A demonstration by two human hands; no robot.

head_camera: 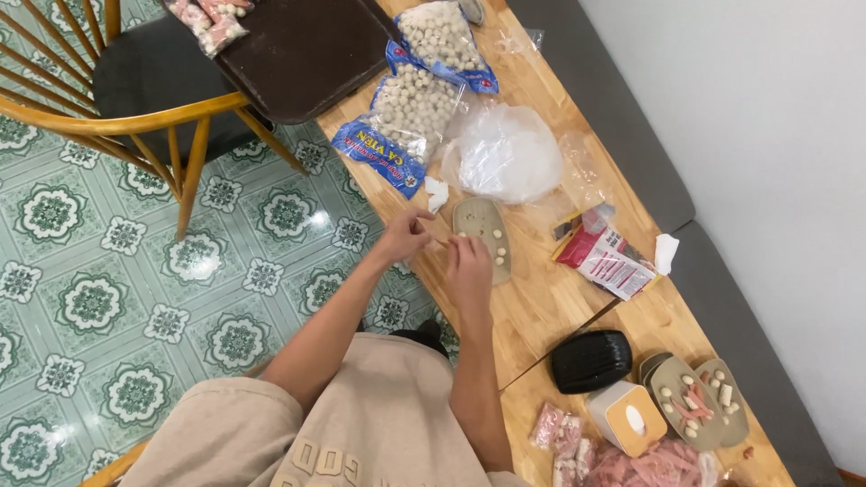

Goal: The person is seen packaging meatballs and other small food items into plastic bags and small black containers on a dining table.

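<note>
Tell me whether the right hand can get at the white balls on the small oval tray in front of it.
Probably yes. The right hand is already at the near edge of the oval tray, and the white balls lie uncovered beside its fingertips.

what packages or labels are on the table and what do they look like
Near bag of white balls: clear plastic, blue and yellow printed edge, beyond the hands.
Far bag of white balls: same kind, by the brown tray.
Red and white packet: flat, right of the small oval plate.
Clear bags of pink meat: bottom right.
</note>
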